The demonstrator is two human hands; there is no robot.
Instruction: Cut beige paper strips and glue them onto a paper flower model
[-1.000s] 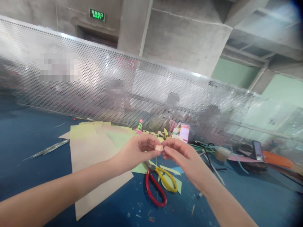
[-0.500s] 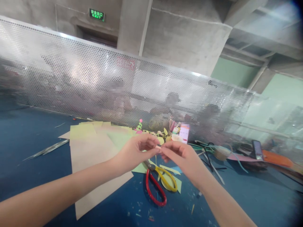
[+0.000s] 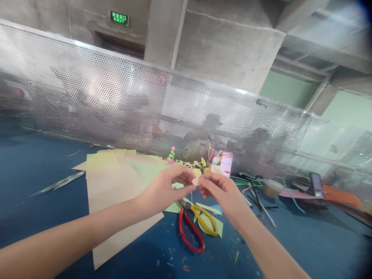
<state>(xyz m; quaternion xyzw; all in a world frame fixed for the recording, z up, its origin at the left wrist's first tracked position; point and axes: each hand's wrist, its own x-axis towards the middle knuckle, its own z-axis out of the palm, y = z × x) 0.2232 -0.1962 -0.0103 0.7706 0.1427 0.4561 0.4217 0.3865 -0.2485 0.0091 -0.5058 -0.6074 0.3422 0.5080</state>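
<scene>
Between my fingertips is a small pale paper piece point(image 3: 195, 181), cream to light pink. My left hand point(image 3: 172, 185) pinches its left edge with thumb and forefinger. From the other side my right hand point(image 3: 216, 186) grips it, and its fingers cover part of the piece. Below the hands lie scissors point(image 3: 192, 224) with one red and one yellow handle; their blades are partly hidden under my left hand. Green paper scraps point(image 3: 218, 226) and thin strips are around the scissors. A large pale sheet point(image 3: 116, 221) lies beneath my left forearm.
Metal tweezers point(image 3: 62, 183) lie at the left. Behind the hands stand a small paper tree point(image 3: 171, 154), paper leaves and a lit phone point(image 3: 226, 164). Right are cords, a tape roll point(image 3: 273, 188) and an orange case point(image 3: 340, 194). A perforated metal screen point(image 3: 116, 104) borders the table; people sit beyond it.
The paper piece has turned between my fingers, so more of its flat, pale face shows. My hands have stayed in nearly the same place, with fingers slightly shifted.
</scene>
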